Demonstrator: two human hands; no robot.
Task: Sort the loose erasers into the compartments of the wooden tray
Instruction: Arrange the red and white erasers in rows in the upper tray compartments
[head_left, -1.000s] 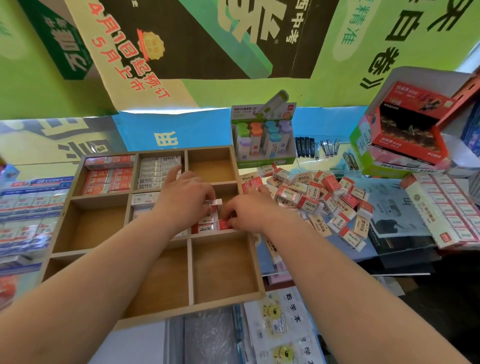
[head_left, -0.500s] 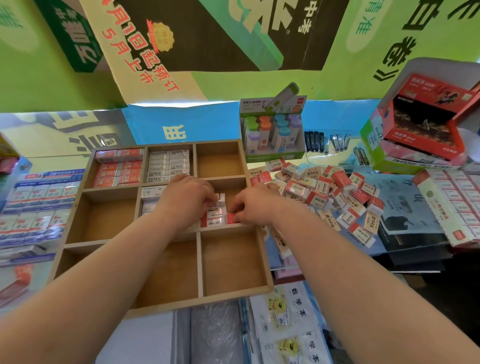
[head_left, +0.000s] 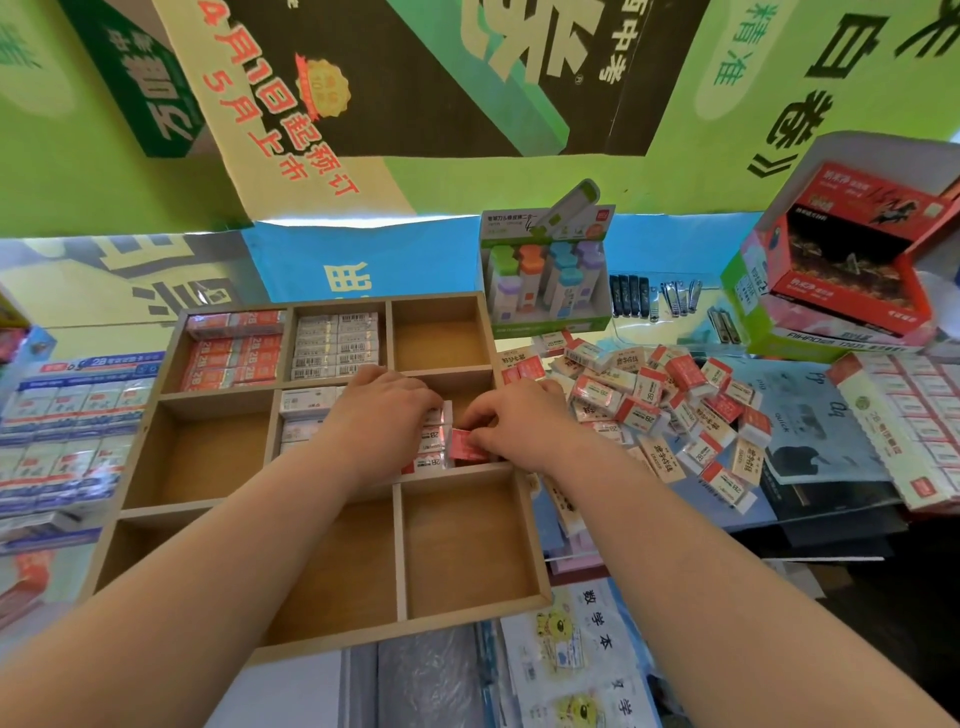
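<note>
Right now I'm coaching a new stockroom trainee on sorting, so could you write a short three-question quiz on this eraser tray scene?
1. True or false: the top-right compartment of the wooden tray holds erasers.
2. The loose erasers lie: A) left of the tray, B) right of the tray, C) behind the tray.
3. Which hand pinches the red eraser?
Key: 1 false; 2 B; 3 the right hand.
</note>
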